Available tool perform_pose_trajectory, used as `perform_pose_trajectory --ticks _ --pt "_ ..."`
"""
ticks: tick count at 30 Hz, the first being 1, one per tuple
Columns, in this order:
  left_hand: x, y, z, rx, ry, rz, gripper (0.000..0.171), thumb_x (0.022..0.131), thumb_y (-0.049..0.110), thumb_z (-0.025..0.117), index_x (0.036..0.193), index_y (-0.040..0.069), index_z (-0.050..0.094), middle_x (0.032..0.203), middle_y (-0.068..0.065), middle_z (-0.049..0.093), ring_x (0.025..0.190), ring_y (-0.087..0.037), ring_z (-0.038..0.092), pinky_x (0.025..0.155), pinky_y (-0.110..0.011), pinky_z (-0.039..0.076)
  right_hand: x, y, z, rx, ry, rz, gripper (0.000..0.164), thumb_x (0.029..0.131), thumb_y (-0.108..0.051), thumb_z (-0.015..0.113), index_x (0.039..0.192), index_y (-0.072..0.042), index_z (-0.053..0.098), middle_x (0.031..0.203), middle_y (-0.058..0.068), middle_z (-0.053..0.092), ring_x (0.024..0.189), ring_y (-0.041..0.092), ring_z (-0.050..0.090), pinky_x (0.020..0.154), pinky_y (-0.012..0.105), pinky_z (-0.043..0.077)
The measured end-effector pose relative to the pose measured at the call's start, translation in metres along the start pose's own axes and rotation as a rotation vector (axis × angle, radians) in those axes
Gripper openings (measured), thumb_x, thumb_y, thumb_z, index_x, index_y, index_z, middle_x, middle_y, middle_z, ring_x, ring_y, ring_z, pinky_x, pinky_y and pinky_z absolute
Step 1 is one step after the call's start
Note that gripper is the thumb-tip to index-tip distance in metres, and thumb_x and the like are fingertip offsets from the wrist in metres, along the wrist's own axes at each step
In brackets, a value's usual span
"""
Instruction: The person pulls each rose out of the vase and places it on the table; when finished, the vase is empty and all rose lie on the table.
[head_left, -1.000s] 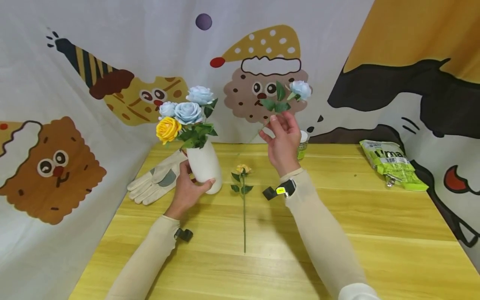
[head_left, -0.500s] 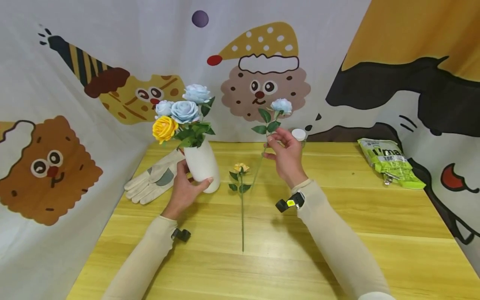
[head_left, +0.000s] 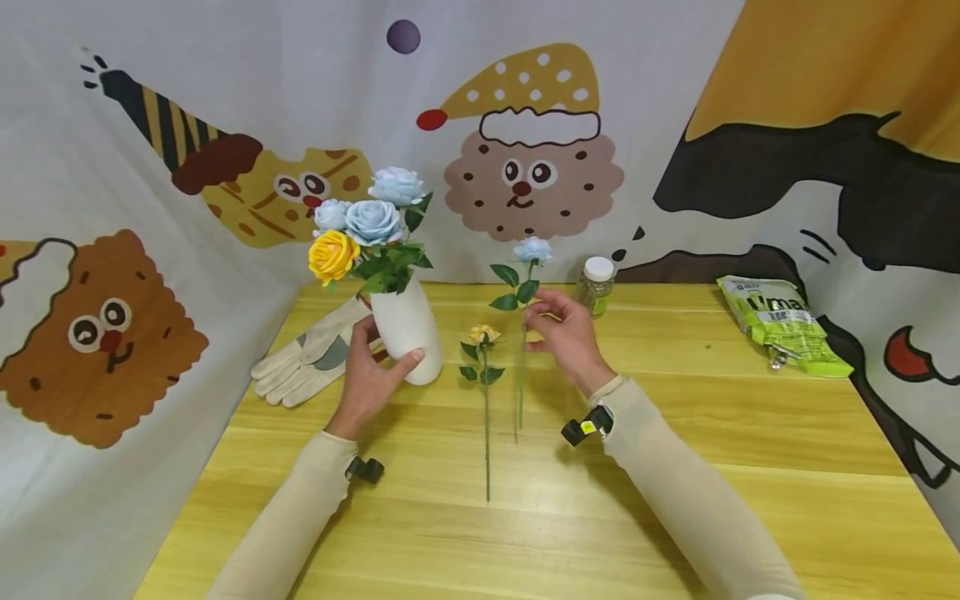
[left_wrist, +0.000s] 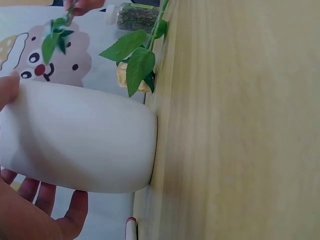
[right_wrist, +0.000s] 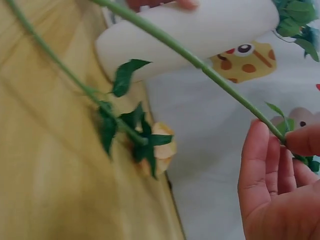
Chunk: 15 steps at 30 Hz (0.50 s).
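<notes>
My left hand (head_left: 371, 375) grips the side of a white vase (head_left: 408, 333), which stands on the table and holds a yellow rose (head_left: 333, 257) and several pale blue roses (head_left: 373, 222). Thumb and fingers wrap the vase (left_wrist: 85, 137) in the left wrist view. To its right, my right hand (head_left: 566, 337) pinches a single pale blue rose (head_left: 533, 249) just below its leaves. Its green stem (right_wrist: 225, 85) slants across the right wrist view, with the lower end hanging down. Between vase and right hand, a smaller yellow rose (head_left: 484, 335) lies on the table, stem towards me.
Left of the vase lies a pale work glove (head_left: 303, 362). A small jar with a white lid (head_left: 597, 268) stands behind my right hand. On the right rests a green snack bag (head_left: 783, 325) with a metal clip. A printed cloth (head_left: 645, 100) hangs behind the wooden table.
My right hand has come down and nearer, bringing the blue rose lower and its stem from slanted to almost upright. The jar now shows fully. Left hand and vase stay put.
</notes>
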<state>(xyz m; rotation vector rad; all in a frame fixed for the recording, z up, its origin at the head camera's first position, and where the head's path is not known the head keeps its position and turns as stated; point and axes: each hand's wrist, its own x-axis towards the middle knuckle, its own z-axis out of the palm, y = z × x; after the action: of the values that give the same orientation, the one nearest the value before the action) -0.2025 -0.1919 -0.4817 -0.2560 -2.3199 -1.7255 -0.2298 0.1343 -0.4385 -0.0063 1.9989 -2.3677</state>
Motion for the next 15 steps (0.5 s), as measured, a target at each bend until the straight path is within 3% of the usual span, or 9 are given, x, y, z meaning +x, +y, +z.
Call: perform_pose_trajectory --ticks 8,15 --pt "0.000 -0.002 -0.002 0.013 0.002 -0.011 0.081 0.089 0.028 0.088 0.152 0.012 0.039 0.144 -0.013 0.049 0.133 -0.029 0.051 0.108 -0.057 0.051 -0.005 0.026 -0.007 -0.110 -0.060 0.120 0.047 0.099 0.000 0.066 0.144 -0.001 0.054 0.119 0.012 0.061 0.090 0.020 0.069 0.066 0.036 0.066" --pt "0.001 0.001 -0.002 0.015 -0.016 -0.022 0.081 0.091 0.027 0.086 0.152 0.009 0.037 0.146 -0.014 0.047 0.133 -0.030 0.051 0.110 -0.057 0.050 -0.012 0.041 -0.010 -0.150 -0.093 0.197 0.050 0.096 0.003 0.067 0.143 0.005 0.052 0.121 0.017 0.060 0.089 0.024 0.068 0.071 0.037 0.066"
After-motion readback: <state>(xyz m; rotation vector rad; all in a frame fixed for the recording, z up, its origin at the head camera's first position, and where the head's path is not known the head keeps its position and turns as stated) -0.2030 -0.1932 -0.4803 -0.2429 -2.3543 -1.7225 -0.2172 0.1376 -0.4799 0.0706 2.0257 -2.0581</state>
